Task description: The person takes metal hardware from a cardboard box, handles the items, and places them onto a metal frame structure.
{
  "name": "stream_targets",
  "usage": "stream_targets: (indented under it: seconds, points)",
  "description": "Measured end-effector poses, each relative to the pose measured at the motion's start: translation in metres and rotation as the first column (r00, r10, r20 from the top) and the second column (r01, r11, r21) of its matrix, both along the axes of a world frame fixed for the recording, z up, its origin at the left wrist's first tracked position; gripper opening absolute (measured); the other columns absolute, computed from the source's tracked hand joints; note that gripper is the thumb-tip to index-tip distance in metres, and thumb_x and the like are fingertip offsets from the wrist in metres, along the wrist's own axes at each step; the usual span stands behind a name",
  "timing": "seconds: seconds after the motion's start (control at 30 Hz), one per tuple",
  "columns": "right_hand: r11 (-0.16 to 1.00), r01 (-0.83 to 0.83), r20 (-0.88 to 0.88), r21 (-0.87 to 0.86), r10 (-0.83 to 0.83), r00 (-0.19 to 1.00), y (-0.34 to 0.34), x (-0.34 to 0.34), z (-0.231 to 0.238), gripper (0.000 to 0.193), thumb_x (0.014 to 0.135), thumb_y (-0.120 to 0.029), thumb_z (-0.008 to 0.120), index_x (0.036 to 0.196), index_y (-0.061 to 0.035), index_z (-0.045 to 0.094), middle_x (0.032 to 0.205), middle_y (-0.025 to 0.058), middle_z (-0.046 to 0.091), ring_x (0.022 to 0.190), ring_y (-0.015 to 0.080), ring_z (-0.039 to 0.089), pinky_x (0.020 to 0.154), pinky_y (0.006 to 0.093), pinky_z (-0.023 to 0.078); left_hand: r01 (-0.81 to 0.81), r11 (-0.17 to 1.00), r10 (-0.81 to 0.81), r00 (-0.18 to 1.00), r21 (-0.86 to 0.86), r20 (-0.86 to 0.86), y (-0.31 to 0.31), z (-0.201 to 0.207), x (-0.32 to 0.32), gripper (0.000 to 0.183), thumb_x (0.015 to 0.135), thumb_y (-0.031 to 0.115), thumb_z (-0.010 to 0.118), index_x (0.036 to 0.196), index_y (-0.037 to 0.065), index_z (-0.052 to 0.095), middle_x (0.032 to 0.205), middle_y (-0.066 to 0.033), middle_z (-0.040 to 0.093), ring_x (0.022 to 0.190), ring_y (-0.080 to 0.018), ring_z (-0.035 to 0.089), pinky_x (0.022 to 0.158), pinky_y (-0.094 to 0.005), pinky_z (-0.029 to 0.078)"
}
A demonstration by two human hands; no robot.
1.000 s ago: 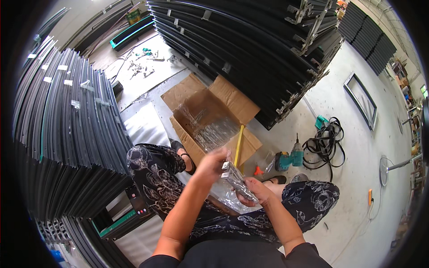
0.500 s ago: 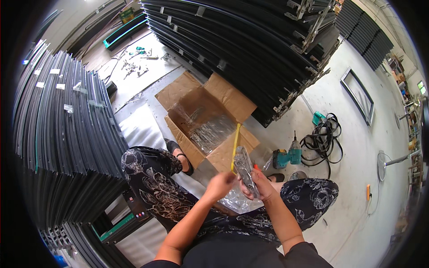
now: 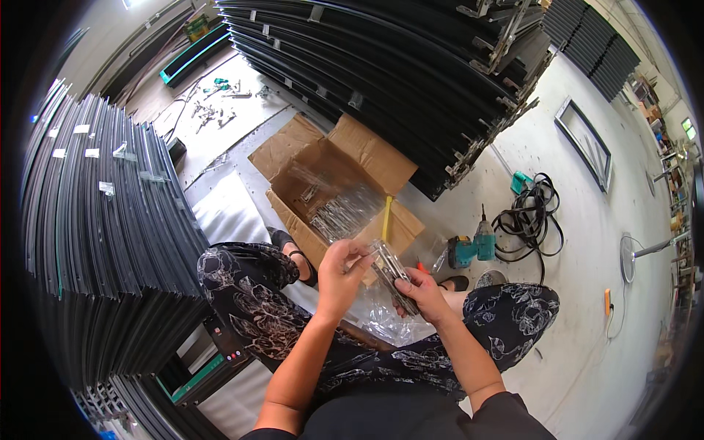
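Observation:
My right hand point(image 3: 425, 293) grips the lower part of a bundle of long silver metal strips point(image 3: 392, 268), tilted over my lap. At the bundle's upper end my left hand point(image 3: 341, 268) is closed in a pinch; what lies between its fingers is too small to make out. Beyond my hands an open cardboard box point(image 3: 290, 213) holds more metal strips point(image 3: 334, 220) and clear plastic. A yellow strip point(image 3: 387, 218) lies across the box's near right flap. Crumpled clear plastic point(image 3: 389, 326) lies below the bundle, between my legs. A small orange-red item point(image 3: 421, 267) shows partly behind my right hand.
A teal cordless driver point(image 3: 471, 248) stands right of the box, beside a coiled black cable point(image 3: 532, 220). Tall stacks of dark frames rise at the left point(image 3: 110, 220) and behind the box point(image 3: 367, 81). A black frame point(image 3: 584, 145) lies on the floor at far right.
My left hand has moved up and forward to the bundle's upper end. The bundle is turned so its strips show more plainly, and my right thumb now lies across it.

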State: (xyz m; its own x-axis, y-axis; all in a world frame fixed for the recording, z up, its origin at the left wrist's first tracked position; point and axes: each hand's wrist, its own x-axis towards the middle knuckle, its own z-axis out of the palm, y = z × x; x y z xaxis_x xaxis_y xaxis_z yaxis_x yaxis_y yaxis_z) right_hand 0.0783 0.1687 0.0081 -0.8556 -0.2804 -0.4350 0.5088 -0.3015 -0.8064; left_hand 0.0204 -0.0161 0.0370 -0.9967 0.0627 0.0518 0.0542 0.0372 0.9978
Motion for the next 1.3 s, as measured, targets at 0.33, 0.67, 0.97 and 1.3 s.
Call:
stream_targets:
  seconds: [0.33,0.67,0.97,1.3]
  points:
    - [0.896,0.432,0.020,-0.105,-0.432,0.902,-0.014,0.002,-0.048,0.025,0.092,-0.030,0.056,0.098,-0.0057,0.053,0.073,0.0021,0.056,0.051,0.0138,0.058,0.045,0.0283,0.049,0.010,0.802,-0.378,0.782,-0.597,-0.495,0.031,0.004,0.050,0.012,0.068,0.007,0.064,0.079,0.009,0.060,0.085,-0.0035,0.059,0.083,-0.0212,0.059,0.078,-0.0346,0.044]
    - [0.973,0.209,0.049,-0.097,-0.205,0.978,-0.009,0.009,-0.018,0.030,0.091,-0.033,0.057,0.104,-0.0055,0.050,0.074,0.0079,0.061,0.055,0.0163,0.060,0.048,0.0289,0.051,0.113,0.957,-0.200,0.922,0.266,0.330,0.001,-0.023,0.015,0.031,0.093,0.025,0.056,0.106,-0.002,0.053,0.091,-0.0087,0.062,0.076,-0.0148,0.061,0.069,-0.0274,0.048]
    - [0.988,-0.065,0.047,-0.140,0.072,0.996,-0.017,0.003,-0.008,0.031,0.091,-0.029,0.057,0.104,-0.0008,0.053,0.079,0.0078,0.062,0.065,0.0156,0.063,0.059,0.0270,0.052,-0.110,0.753,-0.350,0.767,0.648,0.537,0.021,-0.037,0.005,0.028,0.093,0.030,0.052,0.096,0.002,0.055,0.090,-0.0171,0.066,0.091,-0.0263,0.063,0.075,-0.0364,0.051]
    - [0.995,-0.090,0.113,0.048,0.085,0.990,0.006,-0.001,-0.025,0.017,0.091,-0.019,0.057,0.092,-0.0019,0.060,0.074,0.0056,0.065,0.061,0.0116,0.061,0.055,0.0239,0.050,-0.400,0.595,-0.124,0.811,0.697,0.571,-0.008,-0.061,-0.021,0.031,0.093,0.036,0.052,0.088,0.006,0.054,0.089,-0.0169,0.065,0.096,-0.0322,0.062,0.084,-0.0377,0.050]
